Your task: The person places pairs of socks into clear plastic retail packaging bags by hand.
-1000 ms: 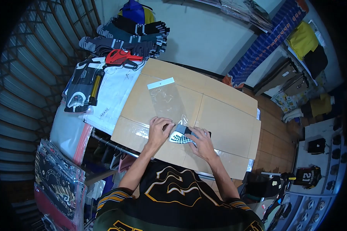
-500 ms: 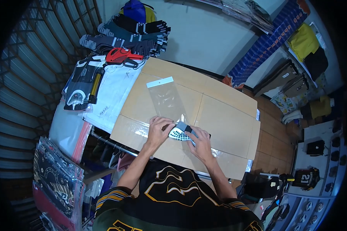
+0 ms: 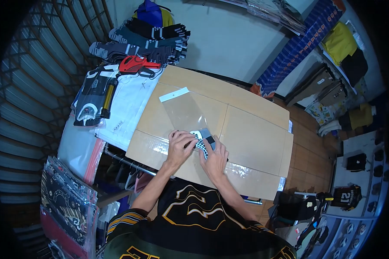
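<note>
Apparently midway, both hands pinched a patterned sock: left hand and right hand held it at the mouth of the clear bag lying beyond the fingers; insertion remained unfinished.

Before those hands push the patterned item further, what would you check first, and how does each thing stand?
1. Left hand on the clear bag's mouth: ok, it rests at the near end of the clear plastic bag.
2. Right hand on the patterned folded item: ok, fingers lie over it.
3. Item lined up with the bag: ok, it points at the near end.
4. Bag mouth actually open: cannot tell, the hands cover it.
5. Bag lying flat on the cardboard surface: ok, white header strip at the far end.
6. Space beyond the bag: ok, bare cardboard there.
</note>
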Action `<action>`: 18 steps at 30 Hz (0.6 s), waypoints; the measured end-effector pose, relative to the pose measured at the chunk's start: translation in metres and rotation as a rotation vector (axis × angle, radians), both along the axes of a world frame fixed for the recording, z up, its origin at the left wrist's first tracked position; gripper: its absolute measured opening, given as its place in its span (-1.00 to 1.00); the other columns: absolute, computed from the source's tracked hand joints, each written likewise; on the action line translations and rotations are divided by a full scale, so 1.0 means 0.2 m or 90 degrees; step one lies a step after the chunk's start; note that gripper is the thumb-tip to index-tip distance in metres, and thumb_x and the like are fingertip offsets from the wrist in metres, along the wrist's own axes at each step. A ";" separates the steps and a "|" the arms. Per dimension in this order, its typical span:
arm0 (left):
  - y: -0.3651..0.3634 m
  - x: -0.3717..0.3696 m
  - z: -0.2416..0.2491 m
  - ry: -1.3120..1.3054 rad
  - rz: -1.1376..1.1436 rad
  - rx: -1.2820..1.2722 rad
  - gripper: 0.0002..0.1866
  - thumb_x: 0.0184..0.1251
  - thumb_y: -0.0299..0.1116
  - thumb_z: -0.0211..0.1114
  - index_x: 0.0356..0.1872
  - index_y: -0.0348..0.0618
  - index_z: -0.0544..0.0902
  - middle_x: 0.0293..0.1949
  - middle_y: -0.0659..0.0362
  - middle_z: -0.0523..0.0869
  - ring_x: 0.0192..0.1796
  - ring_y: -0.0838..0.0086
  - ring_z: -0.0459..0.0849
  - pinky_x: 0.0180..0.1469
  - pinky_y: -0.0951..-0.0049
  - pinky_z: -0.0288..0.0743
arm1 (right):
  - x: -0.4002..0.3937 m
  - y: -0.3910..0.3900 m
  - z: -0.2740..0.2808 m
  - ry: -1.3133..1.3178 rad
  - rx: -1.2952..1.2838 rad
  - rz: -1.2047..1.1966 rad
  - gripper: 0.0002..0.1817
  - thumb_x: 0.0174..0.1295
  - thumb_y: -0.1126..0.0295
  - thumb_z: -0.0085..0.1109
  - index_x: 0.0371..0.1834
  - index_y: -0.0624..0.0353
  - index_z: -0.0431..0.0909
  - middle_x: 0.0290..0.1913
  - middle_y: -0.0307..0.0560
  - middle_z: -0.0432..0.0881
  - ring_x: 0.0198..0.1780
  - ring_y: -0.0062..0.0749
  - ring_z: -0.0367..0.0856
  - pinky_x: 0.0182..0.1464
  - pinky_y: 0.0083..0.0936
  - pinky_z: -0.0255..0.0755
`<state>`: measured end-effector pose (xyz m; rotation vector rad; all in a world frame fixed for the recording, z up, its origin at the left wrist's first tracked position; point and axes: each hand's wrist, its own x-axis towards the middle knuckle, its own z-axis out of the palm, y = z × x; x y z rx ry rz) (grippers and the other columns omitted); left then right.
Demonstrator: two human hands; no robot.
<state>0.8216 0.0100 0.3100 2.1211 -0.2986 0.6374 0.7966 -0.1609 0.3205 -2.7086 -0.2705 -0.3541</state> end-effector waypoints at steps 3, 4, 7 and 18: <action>0.01 -0.01 0.00 0.026 0.017 -0.021 -0.71 0.15 -0.30 0.60 -0.12 -0.12 0.81 0.08 0.08 0.75 0.22 0.16 0.61 0.36 0.02 0.28 | -0.01 0.01 0.03 0.008 0.025 0.005 -0.41 0.23 0.11 0.43 0.33 -0.01 0.62 0.46 0.20 0.42 0.34 0.14 0.44 0.29 0.02 0.28; 0.01 -0.03 0.00 0.023 0.017 -0.021 -0.71 0.15 -0.30 0.60 -0.12 -0.12 0.81 0.08 0.08 0.75 0.22 0.16 0.61 0.36 0.02 0.28 | -0.02 0.00 0.05 0.005 0.025 0.005 -0.41 0.23 0.11 0.43 0.33 -0.01 0.62 0.46 0.20 0.42 0.34 0.14 0.44 0.29 0.02 0.28; 0.01 -0.11 0.05 0.109 0.107 0.033 -0.38 0.12 -0.15 0.62 0.21 -0.11 0.65 0.31 -0.10 0.53 0.40 -0.04 0.42 0.44 -0.11 0.17 | -0.08 -0.07 0.08 0.014 0.064 0.001 -0.31 0.22 0.07 0.43 0.41 0.07 0.53 0.47 0.25 0.40 0.38 0.20 0.40 0.37 0.05 0.23; 0.03 -0.14 0.02 0.231 0.126 0.128 -0.03 0.09 -0.05 0.56 0.49 -0.28 0.34 0.48 -0.18 0.36 0.59 -0.05 0.21 0.57 -0.22 -0.08 | -0.14 -0.15 -0.03 0.047 0.123 0.106 -0.30 0.32 0.21 0.37 0.45 0.31 0.39 0.45 0.37 0.35 0.50 0.33 0.25 0.52 0.28 0.06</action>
